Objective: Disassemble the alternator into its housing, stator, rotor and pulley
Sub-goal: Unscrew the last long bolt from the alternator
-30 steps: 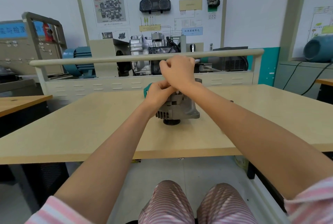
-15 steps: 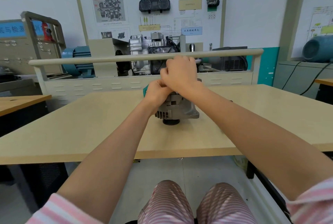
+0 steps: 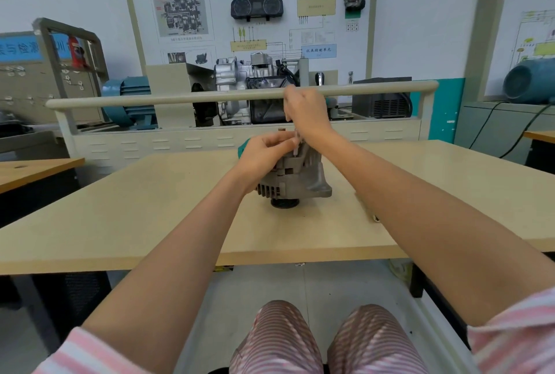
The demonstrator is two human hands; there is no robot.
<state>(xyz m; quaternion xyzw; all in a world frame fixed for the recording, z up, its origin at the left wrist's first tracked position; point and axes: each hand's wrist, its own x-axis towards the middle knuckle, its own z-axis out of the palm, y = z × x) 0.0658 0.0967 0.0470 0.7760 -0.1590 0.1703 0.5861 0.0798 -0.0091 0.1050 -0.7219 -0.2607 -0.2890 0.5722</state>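
The grey alternator (image 3: 295,176) stands on the beige table (image 3: 150,208) with its black pulley (image 3: 284,203) underneath. My left hand (image 3: 264,154) grips its upper left side, fingers curled over the top. My right hand (image 3: 306,113) hovers above it with curled fingers, pinching a thin pale rod (image 3: 296,148) that points down into the top of the housing; motion blur hides what the rod is. A small stud (image 3: 281,130) sticks up from the top behind my left fingers.
A teal object (image 3: 242,145) lies on the table behind my left hand, mostly hidden. A small metal part (image 3: 375,218) lies beside my right forearm. A railed training bench (image 3: 240,94) with a gearbox stands past the table's far edge.
My right hand has lifted from the alternator's top, and the thin rod now shows beneath it. My left hand has stayed on the housing.
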